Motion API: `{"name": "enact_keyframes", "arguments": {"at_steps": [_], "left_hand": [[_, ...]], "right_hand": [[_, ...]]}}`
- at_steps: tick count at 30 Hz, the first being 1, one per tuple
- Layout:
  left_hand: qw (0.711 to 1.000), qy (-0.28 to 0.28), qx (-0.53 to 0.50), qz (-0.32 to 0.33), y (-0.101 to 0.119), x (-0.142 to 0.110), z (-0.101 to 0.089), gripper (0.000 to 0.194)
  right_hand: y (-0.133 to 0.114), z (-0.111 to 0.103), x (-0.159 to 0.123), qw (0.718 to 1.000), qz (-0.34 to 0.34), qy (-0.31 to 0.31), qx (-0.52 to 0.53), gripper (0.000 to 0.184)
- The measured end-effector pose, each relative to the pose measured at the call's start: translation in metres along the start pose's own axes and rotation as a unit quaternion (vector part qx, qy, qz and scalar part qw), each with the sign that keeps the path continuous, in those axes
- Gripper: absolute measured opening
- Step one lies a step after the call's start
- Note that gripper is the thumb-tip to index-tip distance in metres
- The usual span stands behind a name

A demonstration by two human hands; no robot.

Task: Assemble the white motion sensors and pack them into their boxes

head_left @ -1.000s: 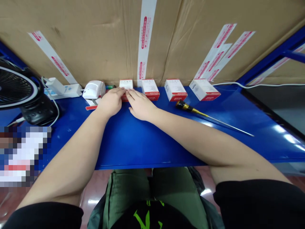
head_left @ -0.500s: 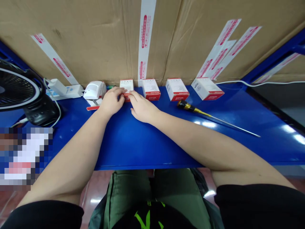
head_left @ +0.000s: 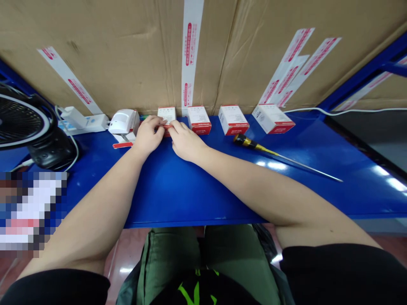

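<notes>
A small white-and-red carton (head_left: 166, 112) stands against the cardboard at the back of the blue shelf. My left hand (head_left: 149, 134) is at its left front edge with fingers curled onto it. From the right, my right hand (head_left: 187, 140) has its bent fingers on the same carton's front edge. The fingers hide most of the carton's red front. Left of my left hand, a white rounded device (head_left: 122, 121) rests on a white box, with a red-edged flap (head_left: 123, 145) sticking out at the front.
Three similar cartons (head_left: 199, 117), (head_left: 233, 117), (head_left: 272, 116) stand in a row to the right. A long screwdriver (head_left: 251, 144) lies before them. A power strip (head_left: 97, 123) and black fan (head_left: 47, 144) are at left. The blue shelf's front edge (head_left: 197, 223) is near my lap.
The whole view has shifted slightly, so things sit a little further left in it. Both hands stay on the same carton, with only slight finger movement.
</notes>
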State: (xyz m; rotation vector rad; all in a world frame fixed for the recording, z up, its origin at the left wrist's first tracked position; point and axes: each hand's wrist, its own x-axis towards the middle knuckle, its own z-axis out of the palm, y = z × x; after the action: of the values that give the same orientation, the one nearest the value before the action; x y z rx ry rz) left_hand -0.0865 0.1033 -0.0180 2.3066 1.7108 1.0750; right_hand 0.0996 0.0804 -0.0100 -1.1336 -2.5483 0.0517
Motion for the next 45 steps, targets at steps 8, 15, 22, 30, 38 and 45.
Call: {"name": "enact_keyframes", "arguments": {"at_steps": [8,15,22,30,38,45], "left_hand": [[1.0,-0.001,-0.007,0.002,-0.005,0.0,0.004,0.029],[1.0,0.0,-0.026,-0.006,-0.006,0.0,0.004,0.027],[0.999,-0.001,-0.037,-0.016,-0.004,0.001,0.003,0.024],[1.0,-0.008,-0.02,0.003,-0.003,0.0,0.001,0.031],[1.0,-0.017,-0.009,0.024,-0.002,0.0,-0.002,0.034],[0.998,0.017,-0.036,-0.039,-0.001,-0.003,0.001,0.039]], "right_hand": [[0.004,0.003,-0.003,1.0,-0.009,0.016,0.017,0.055],[0.001,0.004,-0.003,1.0,-0.012,0.008,-0.018,0.056],[-0.002,0.009,-0.005,0.999,-0.015,0.039,-0.034,0.059],[-0.006,0.012,-0.006,0.997,0.003,0.057,-0.047,0.055],[-0.008,0.002,-0.006,0.997,0.017,0.044,-0.066,0.048],[0.0,0.014,0.005,0.993,0.062,0.081,0.065,0.057]]}}
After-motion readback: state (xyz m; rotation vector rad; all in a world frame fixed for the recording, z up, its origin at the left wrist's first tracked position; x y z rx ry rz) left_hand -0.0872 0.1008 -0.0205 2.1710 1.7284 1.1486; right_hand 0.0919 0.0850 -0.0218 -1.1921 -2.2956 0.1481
